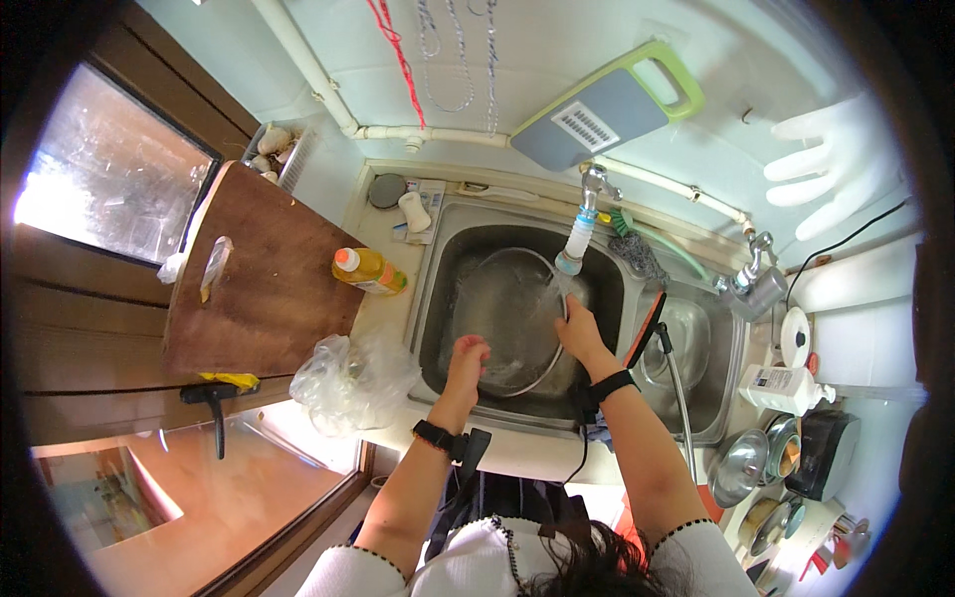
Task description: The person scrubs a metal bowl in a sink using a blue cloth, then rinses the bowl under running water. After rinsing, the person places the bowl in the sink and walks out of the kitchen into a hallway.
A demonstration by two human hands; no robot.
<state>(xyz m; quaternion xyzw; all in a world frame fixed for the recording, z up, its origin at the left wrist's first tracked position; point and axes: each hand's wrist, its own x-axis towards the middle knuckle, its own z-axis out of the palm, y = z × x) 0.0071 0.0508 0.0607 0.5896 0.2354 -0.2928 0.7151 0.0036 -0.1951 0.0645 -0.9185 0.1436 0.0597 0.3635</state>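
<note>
My right hand [580, 328] grips the right rim of a large round transparent bowl or lid [507, 321] in the left basin of a steel sink [429, 351]. Water falls near that rim from the flexible nozzle [571, 252] of a chrome tap [595, 183]. At the lower left edge of the round piece is my left hand [468, 362], its fingers curled. Whether it touches the piece or holds something small is unclear. Both wrists wear black straps.
Left of the sink stand a yellow dish-soap bottle [371, 272], a clear plastic bag [354, 384] and a brown board [261, 291]. A black-and-orange squeegee-like tool [647, 328] leans over the right basin, which holds a clear container [677, 336]. A grater board [597, 112] hangs behind the tap.
</note>
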